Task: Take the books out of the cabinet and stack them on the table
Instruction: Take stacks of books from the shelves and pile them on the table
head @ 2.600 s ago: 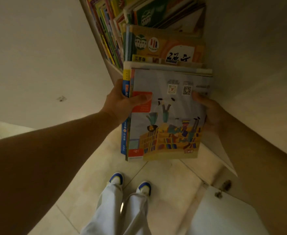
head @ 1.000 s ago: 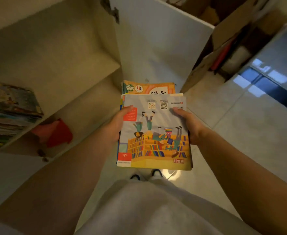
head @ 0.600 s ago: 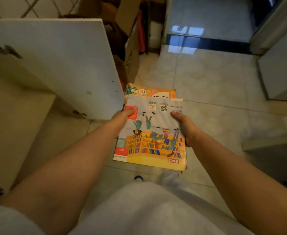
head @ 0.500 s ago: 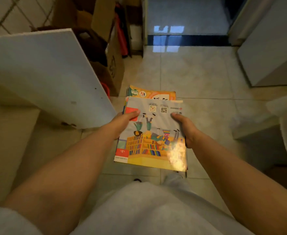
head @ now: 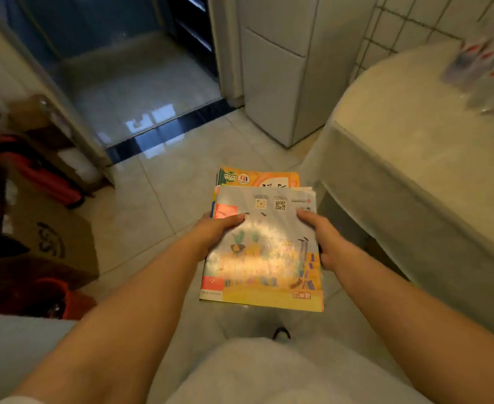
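Note:
I carry a stack of books (head: 264, 252) flat in front of me, above the tiled floor. Its top book has a pale cover with a drawing of bookshelves and two QR codes. An orange book (head: 264, 178) sticks out at the far end beneath it. My left hand (head: 216, 230) grips the stack's left edge, thumb on the cover. My right hand (head: 323, 239) grips the right edge. The table (head: 414, 147), under a cream cloth, stands to the right of the stack. The cabinet is out of view.
Blurred packets (head: 487, 65) lie on the table's far right. A white cupboard (head: 272, 68) stands beyond the table's left corner. A dark doorway with a black threshold (head: 164, 141) is ahead. Cardboard boxes (head: 50, 228) and red items (head: 38, 173) line the left side.
I have turned to the right, away from the cabinet and its open door. The table has come into view at right. Both hands keep the same hold on the stack.

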